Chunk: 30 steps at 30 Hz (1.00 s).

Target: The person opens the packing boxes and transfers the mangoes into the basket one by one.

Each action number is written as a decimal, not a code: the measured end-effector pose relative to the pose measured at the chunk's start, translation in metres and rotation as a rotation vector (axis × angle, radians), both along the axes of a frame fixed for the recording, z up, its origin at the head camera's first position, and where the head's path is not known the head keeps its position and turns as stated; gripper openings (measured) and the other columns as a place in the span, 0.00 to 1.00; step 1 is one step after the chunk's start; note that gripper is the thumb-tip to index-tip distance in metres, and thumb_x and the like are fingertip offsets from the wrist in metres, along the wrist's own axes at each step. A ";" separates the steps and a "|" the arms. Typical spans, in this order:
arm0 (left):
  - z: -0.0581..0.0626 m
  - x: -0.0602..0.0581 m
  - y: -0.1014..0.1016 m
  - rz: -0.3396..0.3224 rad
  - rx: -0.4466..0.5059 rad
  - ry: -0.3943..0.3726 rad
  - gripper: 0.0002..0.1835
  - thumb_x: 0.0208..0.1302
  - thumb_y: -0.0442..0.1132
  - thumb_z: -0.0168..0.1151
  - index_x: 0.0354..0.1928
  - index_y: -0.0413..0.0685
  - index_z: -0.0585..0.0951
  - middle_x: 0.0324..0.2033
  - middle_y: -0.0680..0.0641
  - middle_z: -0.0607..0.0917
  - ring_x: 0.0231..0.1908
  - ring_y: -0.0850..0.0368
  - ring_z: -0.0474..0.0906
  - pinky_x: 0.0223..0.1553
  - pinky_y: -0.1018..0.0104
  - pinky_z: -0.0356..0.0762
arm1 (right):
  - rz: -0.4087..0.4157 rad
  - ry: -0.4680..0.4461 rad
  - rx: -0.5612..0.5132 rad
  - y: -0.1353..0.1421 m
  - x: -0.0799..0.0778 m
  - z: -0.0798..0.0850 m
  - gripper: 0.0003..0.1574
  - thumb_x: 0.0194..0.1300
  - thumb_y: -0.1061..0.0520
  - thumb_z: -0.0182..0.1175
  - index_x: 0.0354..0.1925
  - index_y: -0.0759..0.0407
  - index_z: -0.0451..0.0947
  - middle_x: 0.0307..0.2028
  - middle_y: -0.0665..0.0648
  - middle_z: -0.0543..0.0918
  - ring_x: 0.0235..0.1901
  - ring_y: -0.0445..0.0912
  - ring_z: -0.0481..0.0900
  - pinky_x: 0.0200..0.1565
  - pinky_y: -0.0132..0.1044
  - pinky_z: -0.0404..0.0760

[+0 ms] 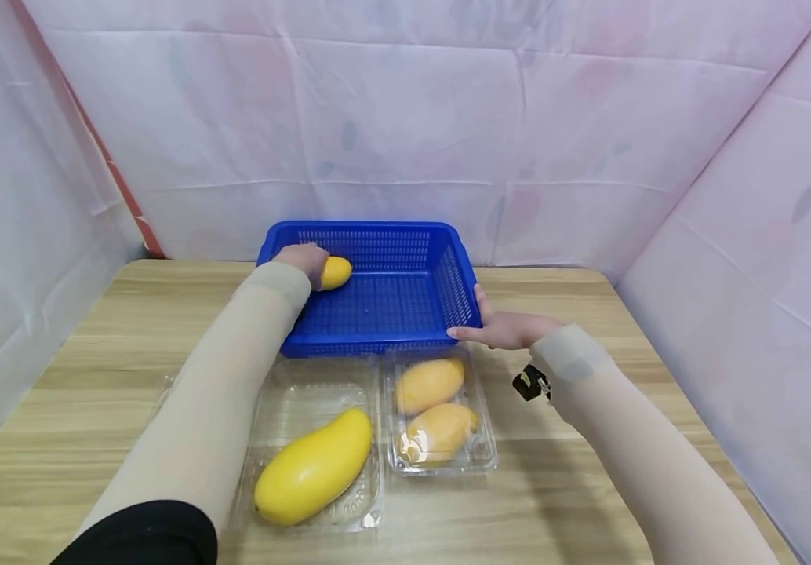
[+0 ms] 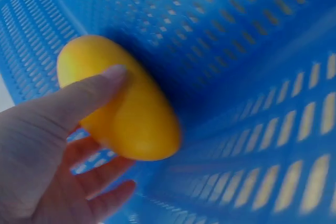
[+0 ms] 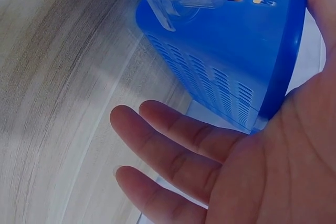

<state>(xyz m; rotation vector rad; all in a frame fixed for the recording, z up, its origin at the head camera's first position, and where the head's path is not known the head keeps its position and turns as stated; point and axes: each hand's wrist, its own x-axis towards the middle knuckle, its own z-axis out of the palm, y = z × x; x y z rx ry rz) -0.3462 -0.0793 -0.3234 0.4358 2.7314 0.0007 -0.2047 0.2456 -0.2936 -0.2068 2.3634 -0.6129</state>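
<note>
Inside the left end of the blue basket, my left hand holds a yellow mango. The left wrist view shows the thumb lying across the mango and fingers curving beneath it, close to the perforated wall. My right hand rests against the basket's front right corner, thumb at the rim. In the right wrist view its other fingers extend loosely outside the basket wall.
In front of the basket, a clear plastic box carries a large yellow mango. Beside it a clear box contains two orange-yellow mangoes. Pale patterned cloth rises behind the wooden table.
</note>
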 end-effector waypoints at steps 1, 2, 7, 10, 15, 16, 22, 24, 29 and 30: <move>0.002 0.001 0.001 0.002 -0.015 -0.007 0.21 0.55 0.36 0.66 0.51 0.40 0.77 0.45 0.39 0.78 0.43 0.46 0.72 0.49 0.50 0.70 | 0.001 -0.003 0.001 0.000 -0.001 0.000 0.70 0.60 0.25 0.45 0.65 0.60 0.07 0.69 0.69 0.24 0.68 0.61 0.43 0.65 0.56 0.47; 0.005 0.002 0.001 0.009 -0.028 -0.017 0.18 0.54 0.36 0.66 0.48 0.40 0.78 0.43 0.40 0.79 0.42 0.46 0.72 0.48 0.50 0.70 | 0.002 -0.005 0.003 0.001 -0.001 -0.001 0.70 0.60 0.24 0.44 0.65 0.60 0.07 0.69 0.70 0.25 0.68 0.61 0.46 0.65 0.56 0.47; 0.018 0.005 -0.001 0.045 -0.053 -0.056 0.14 0.55 0.36 0.65 0.44 0.40 0.79 0.47 0.40 0.78 0.42 0.48 0.72 0.46 0.53 0.71 | 0.004 -0.013 -0.007 0.001 -0.003 -0.005 0.70 0.61 0.25 0.44 0.64 0.60 0.07 0.69 0.72 0.29 0.64 0.62 0.58 0.64 0.56 0.49; 0.029 0.007 -0.002 0.036 -0.064 -0.046 0.17 0.58 0.38 0.63 0.49 0.39 0.79 0.52 0.39 0.77 0.44 0.48 0.73 0.47 0.52 0.72 | 0.006 -0.011 -0.014 0.003 -0.004 -0.005 0.70 0.62 0.26 0.44 0.64 0.62 0.07 0.68 0.73 0.28 0.62 0.63 0.61 0.64 0.57 0.50; 0.048 0.014 -0.005 -0.060 -0.094 0.000 0.19 0.61 0.40 0.61 0.53 0.39 0.76 0.53 0.38 0.77 0.51 0.45 0.72 0.54 0.47 0.67 | 0.005 -0.008 -0.023 0.007 -0.007 0.000 0.70 0.62 0.26 0.45 0.64 0.62 0.07 0.68 0.73 0.25 0.62 0.64 0.61 0.63 0.58 0.51; 0.051 0.016 -0.006 -0.082 -0.106 0.007 0.21 0.61 0.40 0.61 0.56 0.40 0.75 0.54 0.38 0.76 0.54 0.44 0.70 0.55 0.46 0.66 | 0.005 -0.006 -0.026 0.008 -0.008 0.001 0.70 0.62 0.26 0.45 0.64 0.62 0.07 0.68 0.73 0.24 0.62 0.64 0.61 0.63 0.58 0.51; 0.064 0.024 -0.010 -0.179 -0.186 0.038 0.30 0.62 0.42 0.60 0.65 0.42 0.67 0.60 0.38 0.71 0.61 0.40 0.64 0.54 0.45 0.68 | 0.003 -0.010 -0.033 0.014 -0.012 0.005 0.69 0.63 0.28 0.45 0.64 0.62 0.06 0.67 0.72 0.21 0.58 0.64 0.67 0.63 0.59 0.50; 0.066 0.027 -0.009 -0.189 -0.193 0.045 0.30 0.62 0.43 0.60 0.65 0.43 0.67 0.59 0.38 0.72 0.60 0.40 0.65 0.54 0.44 0.67 | -0.001 -0.024 -0.029 0.016 -0.013 0.006 0.69 0.63 0.28 0.44 0.63 0.61 0.05 0.67 0.73 0.21 0.56 0.64 0.69 0.62 0.60 0.52; 0.065 0.034 -0.007 -0.195 -0.178 0.049 0.30 0.62 0.45 0.61 0.65 0.44 0.68 0.58 0.39 0.74 0.60 0.40 0.66 0.54 0.42 0.65 | 0.000 -0.035 -0.022 0.020 -0.015 0.006 0.70 0.62 0.26 0.44 0.63 0.61 0.05 0.67 0.73 0.20 0.55 0.64 0.70 0.62 0.59 0.54; 0.065 0.035 -0.007 -0.197 -0.172 0.052 0.30 0.62 0.45 0.61 0.64 0.44 0.68 0.57 0.39 0.74 0.59 0.40 0.66 0.54 0.42 0.66 | 0.000 -0.035 -0.025 0.020 -0.015 0.006 0.70 0.62 0.27 0.44 0.63 0.61 0.05 0.67 0.73 0.20 0.55 0.64 0.69 0.62 0.59 0.54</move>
